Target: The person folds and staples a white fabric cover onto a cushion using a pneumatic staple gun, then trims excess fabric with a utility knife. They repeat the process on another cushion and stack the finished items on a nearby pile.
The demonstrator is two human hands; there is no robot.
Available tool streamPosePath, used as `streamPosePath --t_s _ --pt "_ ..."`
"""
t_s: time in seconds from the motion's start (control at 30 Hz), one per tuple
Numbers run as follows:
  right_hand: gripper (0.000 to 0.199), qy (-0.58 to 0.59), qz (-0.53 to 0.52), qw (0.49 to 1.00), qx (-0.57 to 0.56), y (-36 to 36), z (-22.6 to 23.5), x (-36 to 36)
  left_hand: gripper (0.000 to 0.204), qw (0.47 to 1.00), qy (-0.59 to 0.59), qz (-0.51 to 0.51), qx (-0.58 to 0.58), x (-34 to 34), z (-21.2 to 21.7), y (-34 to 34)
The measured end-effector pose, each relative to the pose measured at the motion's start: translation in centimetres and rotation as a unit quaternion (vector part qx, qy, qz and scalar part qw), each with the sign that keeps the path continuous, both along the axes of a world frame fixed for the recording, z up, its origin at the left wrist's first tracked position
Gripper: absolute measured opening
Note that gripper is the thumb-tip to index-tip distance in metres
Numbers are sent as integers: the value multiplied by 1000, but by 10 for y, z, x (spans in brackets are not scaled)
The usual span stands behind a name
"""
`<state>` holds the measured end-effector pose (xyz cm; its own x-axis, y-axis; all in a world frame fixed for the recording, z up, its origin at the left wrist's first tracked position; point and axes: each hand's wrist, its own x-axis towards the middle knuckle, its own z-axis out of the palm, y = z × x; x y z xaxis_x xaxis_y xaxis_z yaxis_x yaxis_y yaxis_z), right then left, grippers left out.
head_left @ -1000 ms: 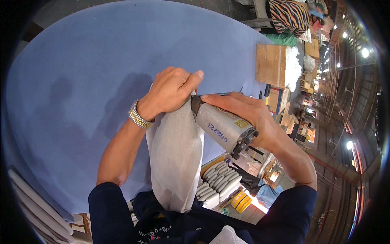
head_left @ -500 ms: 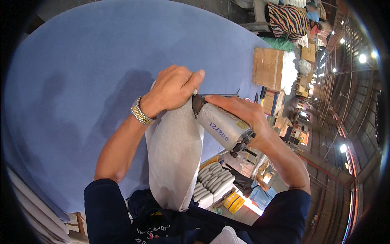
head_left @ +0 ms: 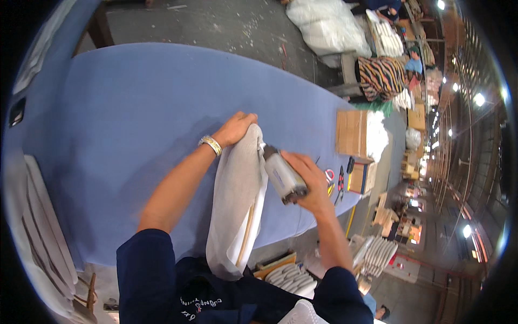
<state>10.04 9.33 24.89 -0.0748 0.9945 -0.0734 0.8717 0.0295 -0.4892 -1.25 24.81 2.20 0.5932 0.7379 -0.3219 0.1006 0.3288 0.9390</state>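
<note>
A long panel covered in pale grey fabric [head_left: 232, 189] stands tilted on the blue table, its near end against my shirt. A strip of bare wood shows along its right-hand edge. At the far end, my left hand [head_left: 236, 129], with a metal watch on the wrist, grips the folded fabric. My right hand [head_left: 312, 182] is wrapped round a silver-grey staple gun [head_left: 283, 175]. The gun's dark nose meets the panel's right side, just below my left hand. My right fingers are partly hidden behind the gun.
The blue-covered table [head_left: 140, 102] extends around the work. Red-handled scissors [head_left: 329, 175] and pliers [head_left: 340, 181] lie to the right. Beyond them is a cardboard box [head_left: 353, 132] with white stuffing. Grey padded pieces [head_left: 48, 216] are stacked at left. A person in a striped top [head_left: 382, 78] is farther off.
My view has shifted, showing more floor beyond the table. The panel has turned so its wooden edge shows. Both hands stay at its far end, with the staple gun still in my right.
</note>
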Motion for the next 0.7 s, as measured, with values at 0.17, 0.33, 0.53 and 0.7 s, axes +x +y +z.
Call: streamPosePath --t_s 0.17,0.33,0.53,0.7 --pt "69 -14 -126 992 -6 -80 -33 21 62 992 -82 91 41 -37 61 18" --pt "60 -76 -285 955 -20 -167 -153 48 62 942 -243 -12 233 -84 238 5" --pt "48 72 -171 980 71 -173 -153 3 58 898 -255 -31 359 -103 289 -59" --pt "32 192 -176 938 229 -140 -81 -1 59 886 -210 -8 414 -106 299 -125"
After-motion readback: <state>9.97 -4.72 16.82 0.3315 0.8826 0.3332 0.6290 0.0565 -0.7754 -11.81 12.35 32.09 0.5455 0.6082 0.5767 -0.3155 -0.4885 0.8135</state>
